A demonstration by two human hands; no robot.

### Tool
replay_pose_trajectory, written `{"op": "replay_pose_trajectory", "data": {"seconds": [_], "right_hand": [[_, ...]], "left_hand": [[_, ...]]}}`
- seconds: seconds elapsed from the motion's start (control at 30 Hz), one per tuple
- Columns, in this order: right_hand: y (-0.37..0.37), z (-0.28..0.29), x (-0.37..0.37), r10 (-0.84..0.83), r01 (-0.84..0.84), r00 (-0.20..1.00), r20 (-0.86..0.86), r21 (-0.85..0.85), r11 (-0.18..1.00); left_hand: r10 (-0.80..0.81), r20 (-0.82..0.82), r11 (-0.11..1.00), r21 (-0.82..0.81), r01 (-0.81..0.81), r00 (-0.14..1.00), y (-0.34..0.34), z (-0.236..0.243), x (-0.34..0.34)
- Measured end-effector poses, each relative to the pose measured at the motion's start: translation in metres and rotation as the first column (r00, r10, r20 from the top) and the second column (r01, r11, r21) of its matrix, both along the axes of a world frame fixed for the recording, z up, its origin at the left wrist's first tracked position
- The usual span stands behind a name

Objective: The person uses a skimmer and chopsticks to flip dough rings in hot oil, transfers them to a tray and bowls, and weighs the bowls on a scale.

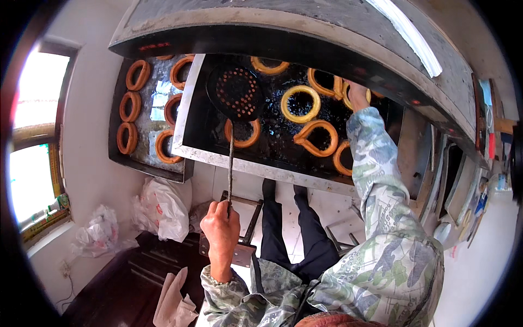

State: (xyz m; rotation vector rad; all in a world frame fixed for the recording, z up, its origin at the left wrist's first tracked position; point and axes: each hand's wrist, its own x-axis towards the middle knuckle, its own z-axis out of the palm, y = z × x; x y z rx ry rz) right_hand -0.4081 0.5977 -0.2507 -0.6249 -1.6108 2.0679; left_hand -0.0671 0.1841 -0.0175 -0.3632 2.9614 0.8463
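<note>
My left hand is closed around the thin metal handle of a black round skimmer with a perforated middle. The skimmer is over the left part of a dark oil pan, overlapping a browned dough ring. At the far right of the pan, my right hand is over a pale yellow dough ring; its fingertips are hidden near the hood's edge. A yellow ring lies mid-pan, with an orange, pinched ring nearer me. Another yellow ring is left of my right hand.
Left of the pan, a metal tray holds several browned rings. A dark-edged hood overhangs the pan's far side. White plastic bags sit below the tray. Tools lean at the right; a dark stool stands near my legs.
</note>
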Motion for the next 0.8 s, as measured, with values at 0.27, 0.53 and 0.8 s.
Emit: {"op": "replay_pose_trajectory", "data": {"seconds": [0.27, 0.53, 0.8], "right_hand": [[-0.034, 0.0, -0.033, -0.014, 0.011, 1.0, -0.005, -0.348, 0.938], [-0.054, 0.012, -0.03, -0.141, 0.081, 0.989, -0.043, -0.637, 0.767], [0.044, 0.046, 0.042, -0.067, 0.05, 0.998, -0.017, -0.5, 0.865]], "left_hand": [[-0.011, 0.031, 0.999, -0.041, 0.013, 0.999, 0.005, -0.002, -0.001], [-0.017, 0.038, 0.998, -0.056, 0.019, 0.999, 0.009, -0.003, -0.006], [-0.055, -0.001, 0.998, -0.043, 0.055, 0.998, 0.018, 0.0, -0.005]]}}
